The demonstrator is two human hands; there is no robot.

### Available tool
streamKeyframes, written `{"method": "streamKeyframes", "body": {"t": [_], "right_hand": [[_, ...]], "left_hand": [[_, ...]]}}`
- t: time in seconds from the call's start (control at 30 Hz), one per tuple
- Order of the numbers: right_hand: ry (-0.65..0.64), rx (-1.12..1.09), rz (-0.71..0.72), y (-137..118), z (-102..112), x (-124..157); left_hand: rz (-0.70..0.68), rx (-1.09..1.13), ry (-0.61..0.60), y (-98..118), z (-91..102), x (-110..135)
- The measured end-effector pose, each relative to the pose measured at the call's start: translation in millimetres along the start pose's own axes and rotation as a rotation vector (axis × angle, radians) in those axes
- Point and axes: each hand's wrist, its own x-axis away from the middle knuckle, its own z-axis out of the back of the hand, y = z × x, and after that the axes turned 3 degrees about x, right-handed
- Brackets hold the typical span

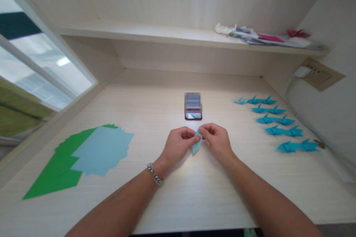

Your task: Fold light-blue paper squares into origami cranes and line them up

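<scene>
Between my two hands is a narrow piece of folded light blue paper [197, 146], tilted, its lower tip pointing toward me. My left hand [180, 141] pinches it from the left, thumb across its middle. With thumb and fingers, my right hand [216, 137] grips its upper right end. A phone [193, 116] lies just beyond both hands, its screen blurred. Over on the right stand several rows of folded blue paper cranes [289, 131], and a paler crane [240, 100] sits at the left of the farthest row.
At left, fanned light blue paper sheets [104, 152] overlap green sheets [52, 174] on the desk [167, 200]. A shelf [155, 32] above holds papers [250, 36]. A white cable [294, 109] runs from a wall socket [319, 76] along the right side.
</scene>
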Motion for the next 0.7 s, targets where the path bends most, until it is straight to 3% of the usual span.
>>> {"method": "streamKeyframes", "body": {"t": [0.4, 0.7], "right_hand": [[0.000, -0.104, -0.038, -8.7, 0.0, 1.2], [-0.062, -0.041, -0.052, -4.6, 1.4, -1.1]], "left_hand": [[0.017, 0.059, -0.042, 1.7, -1.0, -0.3], [-0.020, -0.017, -0.079, 0.9, -0.5, -0.3]]}}
